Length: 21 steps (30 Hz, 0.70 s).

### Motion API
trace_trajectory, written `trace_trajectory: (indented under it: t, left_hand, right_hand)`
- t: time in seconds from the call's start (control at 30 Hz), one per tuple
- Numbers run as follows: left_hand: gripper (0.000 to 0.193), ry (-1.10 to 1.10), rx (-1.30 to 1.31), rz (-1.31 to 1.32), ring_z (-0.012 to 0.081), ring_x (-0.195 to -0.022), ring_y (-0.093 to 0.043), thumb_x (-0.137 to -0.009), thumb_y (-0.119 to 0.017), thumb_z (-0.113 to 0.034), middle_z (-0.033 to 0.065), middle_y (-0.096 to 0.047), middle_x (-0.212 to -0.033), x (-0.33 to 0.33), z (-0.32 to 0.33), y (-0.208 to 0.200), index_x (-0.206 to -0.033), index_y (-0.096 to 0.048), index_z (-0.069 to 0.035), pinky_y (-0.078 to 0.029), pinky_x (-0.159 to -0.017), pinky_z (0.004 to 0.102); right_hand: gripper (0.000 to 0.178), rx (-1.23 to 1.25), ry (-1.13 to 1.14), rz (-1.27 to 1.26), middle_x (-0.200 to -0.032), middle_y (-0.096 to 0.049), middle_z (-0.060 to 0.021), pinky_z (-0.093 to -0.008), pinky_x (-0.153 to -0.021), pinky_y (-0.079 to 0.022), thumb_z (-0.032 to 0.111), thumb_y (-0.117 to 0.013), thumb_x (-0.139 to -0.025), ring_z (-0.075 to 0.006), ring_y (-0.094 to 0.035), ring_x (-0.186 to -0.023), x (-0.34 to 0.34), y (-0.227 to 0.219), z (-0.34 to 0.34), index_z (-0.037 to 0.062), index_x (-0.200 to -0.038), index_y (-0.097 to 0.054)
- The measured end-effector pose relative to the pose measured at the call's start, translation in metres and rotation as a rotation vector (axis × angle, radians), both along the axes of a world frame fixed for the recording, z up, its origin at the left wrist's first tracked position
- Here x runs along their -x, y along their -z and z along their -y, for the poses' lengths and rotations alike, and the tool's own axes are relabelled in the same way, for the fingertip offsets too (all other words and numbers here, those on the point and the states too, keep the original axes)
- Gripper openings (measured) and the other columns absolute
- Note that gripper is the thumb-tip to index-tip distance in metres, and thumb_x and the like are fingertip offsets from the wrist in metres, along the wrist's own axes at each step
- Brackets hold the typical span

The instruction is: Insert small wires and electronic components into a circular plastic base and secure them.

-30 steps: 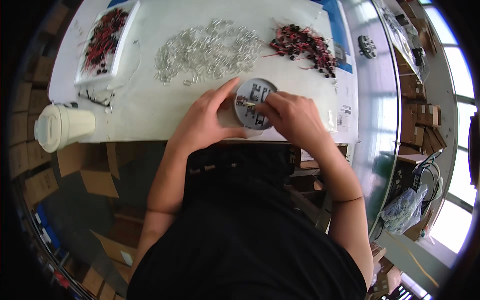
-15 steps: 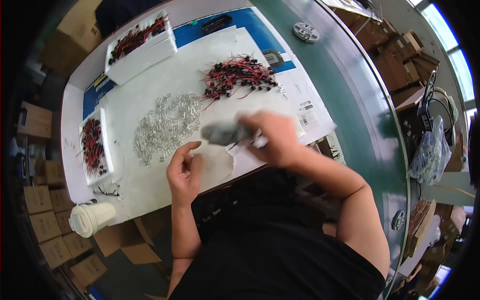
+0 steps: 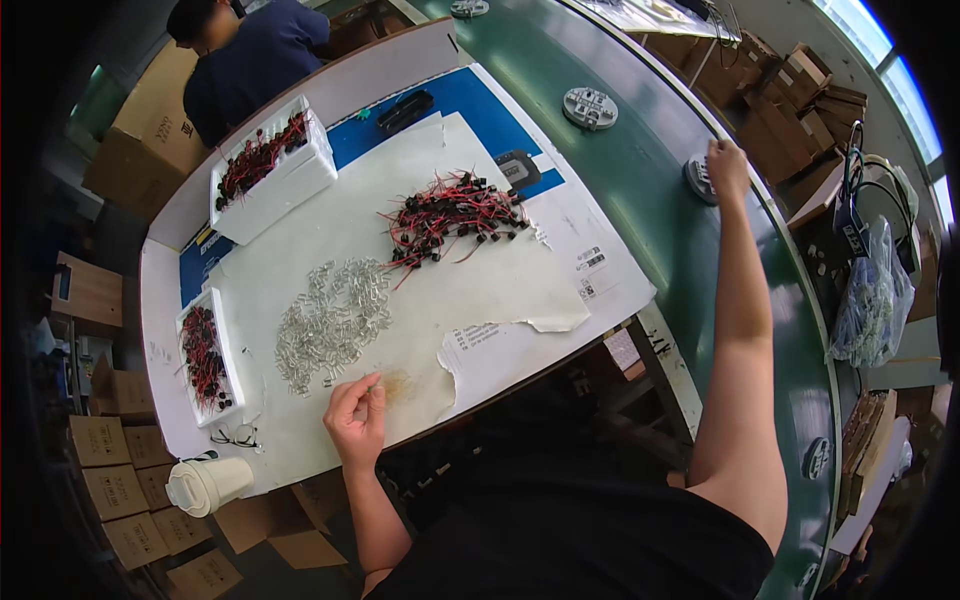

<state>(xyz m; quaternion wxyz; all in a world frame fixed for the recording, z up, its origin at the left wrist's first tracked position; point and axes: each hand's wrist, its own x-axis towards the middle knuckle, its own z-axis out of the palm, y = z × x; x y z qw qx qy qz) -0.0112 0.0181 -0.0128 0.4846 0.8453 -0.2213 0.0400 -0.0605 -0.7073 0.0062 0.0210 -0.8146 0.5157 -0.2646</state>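
Note:
My right hand (image 3: 729, 168) is stretched far out to the right over the green conveyor belt, its fingers closed on the edge of a round grey plastic part (image 3: 698, 180) that lies there. Part of that piece is hidden by the hand. Near the front edge of the table my left hand (image 3: 357, 418) is held with thumb and fingertips pinched together; whatever is between them is too small to make out. Just beyond it spreads a pile of small clear tubes (image 3: 335, 320). A heap of black buzzer-like parts with red wires (image 3: 455, 225) lies farther back on the white sheet.
White foam boxes of wired parts stand at the back (image 3: 275, 175) and left (image 3: 210, 355). A cream cup (image 3: 210, 485) and eyeglasses (image 3: 237, 436) sit at the left corner. Another grey part (image 3: 590, 108) rests on the belt (image 3: 640, 180). A person (image 3: 250, 70) sits beyond the table.
My right hand has carried a grey object from above the table out to the belt on the right. My left hand's fingers have closed into a pinch. The view has shifted.

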Motion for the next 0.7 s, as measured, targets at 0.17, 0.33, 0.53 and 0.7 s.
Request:
trace_trajectory:
  t: [0.17,0.33,0.53,0.7]
  left_hand:
    - [0.014,0.016,0.005,0.016,0.0081,-0.080,-0.055,-0.099,-0.072,-0.002,0.0031,-0.067,-0.096,0.006,-0.003,0.005,-0.111,-0.077,0.002,-0.045,-0.071,0.0219]
    - [0.015,0.013,0.140,-0.110,0.0158,-0.081,-0.063,-0.095,-0.076,-0.003,0.0081,-0.073,-0.093,0.024,-0.011,0.002,-0.109,-0.080,-0.001,-0.052,-0.074,0.0279]
    - [0.022,0.028,0.362,-0.198,0.0192,-0.091,-0.066,-0.093,-0.076,-0.003,0.0080,-0.075,-0.095,0.033,-0.027,-0.003,-0.115,-0.079,0.000,-0.052,-0.082,0.0308]
    - [0.049,0.069,0.183,0.153,0.0285,-0.107,-0.066,-0.085,-0.086,-0.016,0.0101,-0.075,-0.110,0.014,-0.010,-0.028,-0.131,-0.074,-0.004,-0.052,-0.096,0.0403]
  right_hand:
    - [0.032,-0.239,-0.569,0.172,-0.105,-0.079,-0.0197,-0.0439,-0.086,-0.059,0.034,-0.078,-0.094,-0.0327,-0.077,-0.101,-0.118,0.005,-0.092,0.0089,-0.115,-0.079]
    - [0.030,-0.130,-0.518,-0.054,-0.101,-0.079,-0.0179,-0.0436,-0.082,-0.058,0.030,-0.080,-0.091,-0.0317,-0.077,-0.095,-0.161,0.011,-0.111,0.0072,-0.110,-0.079]
    - [0.011,-0.424,-1.328,0.014,-0.089,-0.073,-0.0083,-0.0340,-0.071,-0.055,0.008,-0.084,-0.087,-0.0152,-0.069,-0.079,-0.104,-0.056,-0.236,0.0035,-0.095,-0.078]
    - [0.017,-0.298,-1.983,-0.171,-0.094,-0.070,-0.0101,-0.0371,-0.069,-0.056,0.013,-0.085,-0.087,-0.0283,-0.067,-0.072,-0.049,-0.071,-0.405,0.0049,-0.100,-0.077]
